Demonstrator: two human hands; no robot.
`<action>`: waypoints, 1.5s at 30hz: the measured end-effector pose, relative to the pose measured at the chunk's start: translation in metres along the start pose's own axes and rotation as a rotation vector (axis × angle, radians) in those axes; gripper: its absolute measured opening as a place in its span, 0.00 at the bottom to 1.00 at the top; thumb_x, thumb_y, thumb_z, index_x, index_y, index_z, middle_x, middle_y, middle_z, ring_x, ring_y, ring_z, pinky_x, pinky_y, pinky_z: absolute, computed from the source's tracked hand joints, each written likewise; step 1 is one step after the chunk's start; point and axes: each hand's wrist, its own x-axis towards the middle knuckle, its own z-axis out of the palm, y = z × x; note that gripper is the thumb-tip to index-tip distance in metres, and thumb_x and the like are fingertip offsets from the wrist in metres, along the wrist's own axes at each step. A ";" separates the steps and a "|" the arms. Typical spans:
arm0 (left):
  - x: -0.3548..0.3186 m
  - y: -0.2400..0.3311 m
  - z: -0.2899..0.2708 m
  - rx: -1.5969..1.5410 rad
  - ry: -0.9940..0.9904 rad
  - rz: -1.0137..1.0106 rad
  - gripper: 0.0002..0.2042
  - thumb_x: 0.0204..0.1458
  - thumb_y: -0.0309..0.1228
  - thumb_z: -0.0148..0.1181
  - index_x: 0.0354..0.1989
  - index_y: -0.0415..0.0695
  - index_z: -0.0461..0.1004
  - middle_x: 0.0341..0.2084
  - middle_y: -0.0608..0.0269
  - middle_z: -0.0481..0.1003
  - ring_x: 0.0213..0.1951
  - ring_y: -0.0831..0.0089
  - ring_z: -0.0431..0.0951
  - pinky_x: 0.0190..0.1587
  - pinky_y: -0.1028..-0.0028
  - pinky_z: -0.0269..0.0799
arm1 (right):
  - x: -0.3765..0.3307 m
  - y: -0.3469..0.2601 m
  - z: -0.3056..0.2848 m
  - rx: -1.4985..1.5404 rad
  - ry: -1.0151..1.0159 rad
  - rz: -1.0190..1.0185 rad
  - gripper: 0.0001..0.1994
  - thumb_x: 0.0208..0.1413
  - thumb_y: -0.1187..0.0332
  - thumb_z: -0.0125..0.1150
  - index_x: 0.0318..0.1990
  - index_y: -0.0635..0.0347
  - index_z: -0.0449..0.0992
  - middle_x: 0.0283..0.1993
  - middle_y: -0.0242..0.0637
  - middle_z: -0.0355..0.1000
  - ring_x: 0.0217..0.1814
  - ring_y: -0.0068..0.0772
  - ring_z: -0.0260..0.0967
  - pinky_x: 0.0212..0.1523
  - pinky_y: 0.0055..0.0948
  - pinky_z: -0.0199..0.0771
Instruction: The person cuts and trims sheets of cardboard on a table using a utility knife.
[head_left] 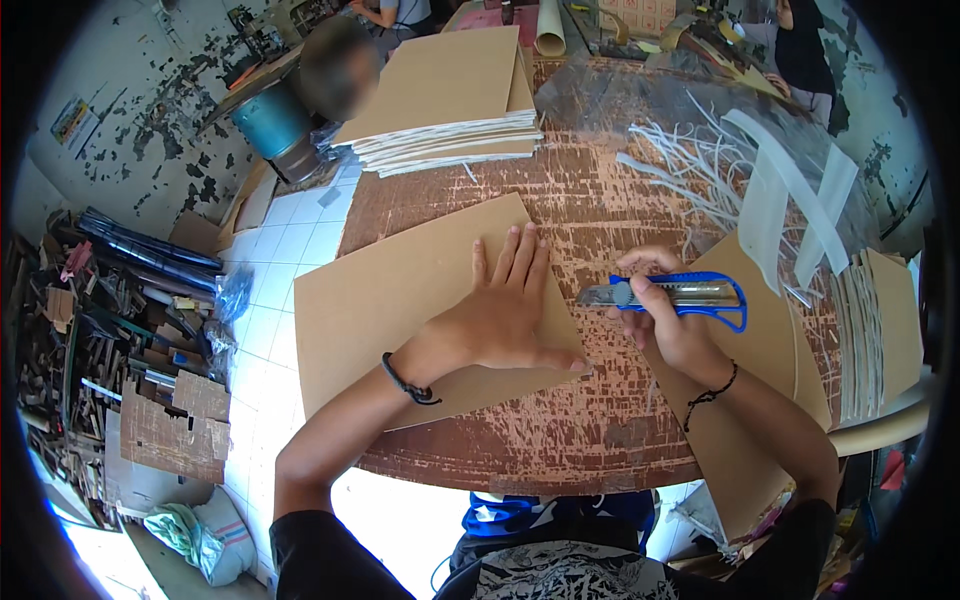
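My left hand (pixel 500 320) lies flat with fingers spread on a brown cardboard sheet (pixel 385 275), its thumb by the sheet's right edge. In my right hand (pixel 675 325) is a blue utility knife (pixel 700 291), held above the table. The knife's blade (pixel 596 295) is out and points left, toward the sheet but apart from it. Beneath my right forearm, another brown cardboard sheet (pixel 740 440) lies at the table's right side and sticks out past the front edge.
A tall stack of cardboard (pixel 440 90) stands at the far side of the scratched table (pixel 600 440). Thin white strips (pixel 690 155) and wider pale strips (pixel 775 205) lie at the far right. More boards (pixel 860 330) stand at the right edge. People work beyond the table.
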 end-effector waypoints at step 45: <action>-0.001 -0.004 0.023 0.013 0.270 0.047 0.72 0.31 0.73 0.68 0.74 0.26 0.42 0.75 0.36 0.42 0.78 0.48 0.36 0.75 0.41 0.28 | -0.010 -0.004 -0.001 -0.555 -0.342 -0.539 0.14 0.54 0.70 0.73 0.43 0.62 0.72 0.23 0.32 0.71 0.20 0.24 0.71 0.23 0.27 0.68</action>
